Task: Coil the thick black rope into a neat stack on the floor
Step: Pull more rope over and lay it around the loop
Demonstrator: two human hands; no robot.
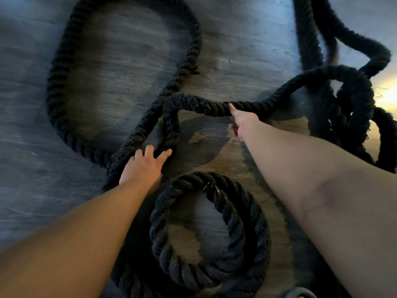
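Presently: thick black rope [120, 147] sprawled over grey wood-plank floor [28, 147], no legible markings. Near centre, stacked coil [242, 229]; far right, tangled heap [352, 108]. Left hand [146, 164], fingers spread, rests on a strand. Right hand [241, 121], arm outstretched, reaches a raised span; its grip cannot be made out.

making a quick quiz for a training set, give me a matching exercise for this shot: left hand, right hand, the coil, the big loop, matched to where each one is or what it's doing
Things:
1. left hand
2. right hand
3. coil
4. big loop

Places or states:
A. stacked in rings on the floor between the two forearms
B. lying open at the upper left
C. on the raised stretch of rope running toward the tangle at right
D. fingers spread on the rope just above the coil

Pairs: 1-D, 2-C, 3-A, 4-B
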